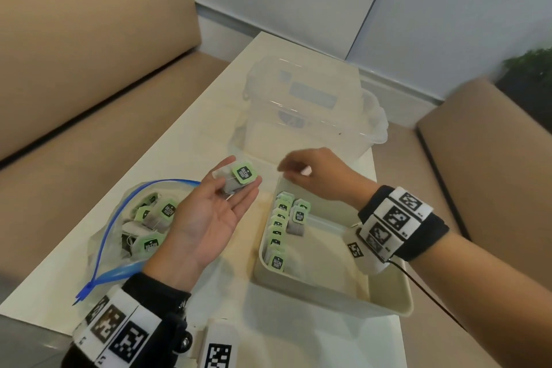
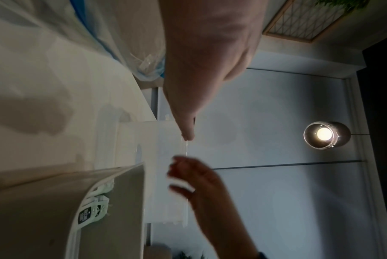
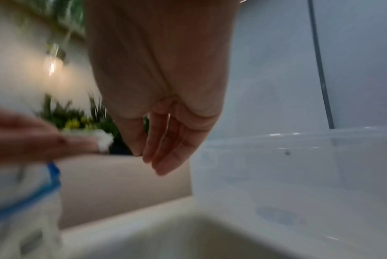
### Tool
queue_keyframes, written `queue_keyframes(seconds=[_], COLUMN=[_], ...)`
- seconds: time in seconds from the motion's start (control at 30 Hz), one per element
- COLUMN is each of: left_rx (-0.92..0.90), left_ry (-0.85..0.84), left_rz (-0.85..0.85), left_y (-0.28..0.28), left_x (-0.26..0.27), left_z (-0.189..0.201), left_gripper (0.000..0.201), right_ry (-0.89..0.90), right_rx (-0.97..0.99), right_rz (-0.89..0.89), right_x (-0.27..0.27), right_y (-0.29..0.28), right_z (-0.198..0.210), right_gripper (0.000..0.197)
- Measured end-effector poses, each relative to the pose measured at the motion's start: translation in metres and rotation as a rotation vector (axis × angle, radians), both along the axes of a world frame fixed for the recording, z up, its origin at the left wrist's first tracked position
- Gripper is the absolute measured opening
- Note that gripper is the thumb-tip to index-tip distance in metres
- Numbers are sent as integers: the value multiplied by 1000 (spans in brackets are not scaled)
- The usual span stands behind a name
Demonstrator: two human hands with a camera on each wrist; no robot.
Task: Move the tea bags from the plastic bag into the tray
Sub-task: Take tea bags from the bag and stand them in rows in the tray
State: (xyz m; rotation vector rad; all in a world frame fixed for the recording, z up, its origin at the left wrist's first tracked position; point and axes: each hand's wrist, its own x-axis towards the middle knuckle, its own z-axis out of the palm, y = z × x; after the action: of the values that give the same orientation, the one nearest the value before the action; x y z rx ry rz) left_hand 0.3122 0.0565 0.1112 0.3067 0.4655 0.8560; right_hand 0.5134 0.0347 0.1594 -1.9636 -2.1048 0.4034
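My left hand [image 1: 239, 188] lies palm up between the bag and the tray. A small stack of tea bags [image 1: 243, 173] with a green tag rests on its straight fingers. The clear zip plastic bag [image 1: 119, 218] sits open at the left with several tea bags [image 1: 167, 210] inside. The beige tray [image 1: 358, 302] on the right holds a row of tea bags [image 1: 277, 233] along its left wall. My right hand [image 1: 294, 170] hovers over the tray's far edge, fingers loosely bent and holding nothing. In the right wrist view its fingers [image 3: 163, 157] hang bare.
A clear plastic storage box [image 1: 313, 116] stands right behind the tray on the white table [image 1: 209, 116]. Tan benches flank the table on both sides. In the left wrist view the tray's wall [image 2: 121, 175] stands close to the hand.
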Motion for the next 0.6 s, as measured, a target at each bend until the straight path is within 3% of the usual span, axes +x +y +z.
queue_keyframes(seconds=[0.07,0.17,0.27,0.43,0.6], left_rx=[39,113,122,59,20], left_ry=[27,61,74,81,90], left_rz=[-58,-122,-106,-49,-35], left_y=[-3,-9,-12,-14,-15], left_x=[3,7,8,6,2], left_z=[1,4,5,3,1], left_gripper=[32,28,23,19,19], right_ry=[118,3,-19,262,484], right_rx=[69,-49,-75,-81,-145], right_rz=[131,216,98,-65,-111], right_x=[-15,-32,-37,-37,-31], right_y=[3,9,11,5,-3], right_z=[17,26,27,27,37], right_gripper=[28,37,36,24,25])
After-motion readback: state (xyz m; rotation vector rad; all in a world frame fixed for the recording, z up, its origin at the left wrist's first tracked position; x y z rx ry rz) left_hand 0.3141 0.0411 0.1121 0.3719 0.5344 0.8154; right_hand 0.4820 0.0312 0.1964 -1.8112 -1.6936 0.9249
